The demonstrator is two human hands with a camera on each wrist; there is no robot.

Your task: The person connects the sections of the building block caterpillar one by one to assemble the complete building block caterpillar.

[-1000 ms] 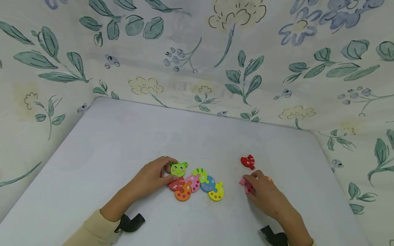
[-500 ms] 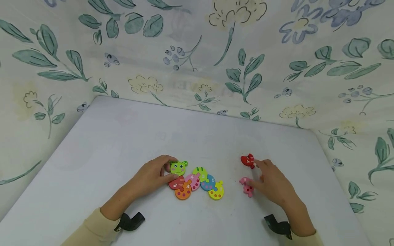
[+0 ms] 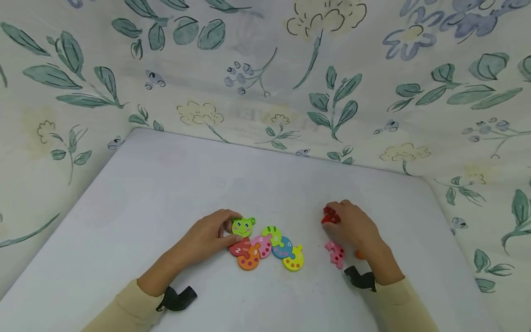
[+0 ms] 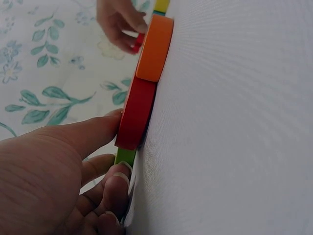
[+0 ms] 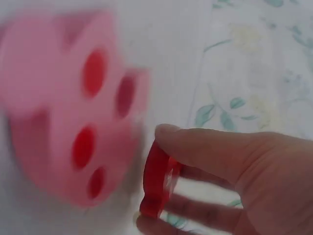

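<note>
My left hand pinches the green smiling caterpillar head, a flat puzzle piece. In the left wrist view its thumb lies against the red piece beside the head. From the head a joined row of numbered pieces runs right: red, orange, pink, green, blue and yellow. My right hand pinches a loose red piece by its edges; the right wrist view shows it tilted between thumb and fingers. A loose pink piece with red dots lies just nearer.
Partly hidden beneath the right forearm is an orange piece. The white tabletop spreads around the pieces. Floral cloth rises behind it and at both sides. Black wrist mounts project from both wrists.
My right hand has left the pink piece, moved back to the red piece and taken hold of it. The left hand keeps its place on the green head.
</note>
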